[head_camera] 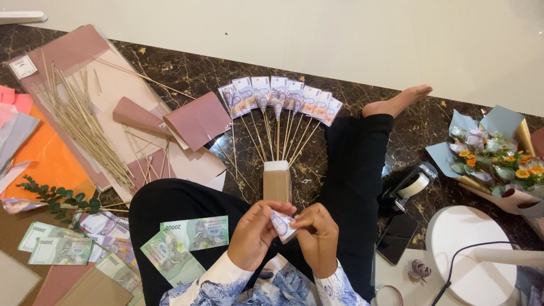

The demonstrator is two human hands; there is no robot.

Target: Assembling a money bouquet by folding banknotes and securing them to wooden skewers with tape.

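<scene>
Dark marble floor with gold veins [187, 71], person seated on it, legs in black; left hand [253, 236] and right hand [317, 238] meet over the lap, fingers of both pinched on a small folded purple-white banknote [281, 225] between them; at 12 o'clock, near, a brown cardboard block [277, 182] carrying a fan of rolled banknotes on thin wooden skewers [281, 96]; at 9 o'clock, two flat green banknotes [187, 241] on the left thigh; at 2 o'clock, a black tape dispenser [409, 187].
</scene>
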